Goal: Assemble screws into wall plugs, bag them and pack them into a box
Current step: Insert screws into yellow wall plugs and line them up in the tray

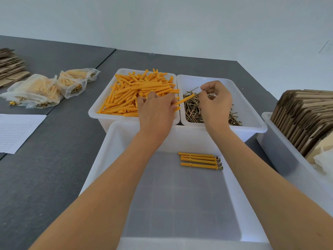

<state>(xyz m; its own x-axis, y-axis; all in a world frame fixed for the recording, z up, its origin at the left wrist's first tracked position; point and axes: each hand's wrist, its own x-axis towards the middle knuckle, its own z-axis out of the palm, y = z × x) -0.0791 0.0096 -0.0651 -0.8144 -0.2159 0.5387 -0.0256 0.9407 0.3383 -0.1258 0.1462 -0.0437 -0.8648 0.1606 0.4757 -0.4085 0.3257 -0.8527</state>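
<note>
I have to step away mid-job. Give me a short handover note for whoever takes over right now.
Left hand grips one orange plug; right hand pinches a screw at its open end, over the screw bin.
Loose plugs fill the plug bin.
Done: four assembled plugs lie in the near bin; filled bags sit far left.
Left: seat this screw, keep assembling, bag, then box using the flat cartons.

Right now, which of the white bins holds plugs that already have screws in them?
The near bin, below the forearms: four finished plugs lie on its floor with screw heads showing. The two far bins hold loose parts.
</note>
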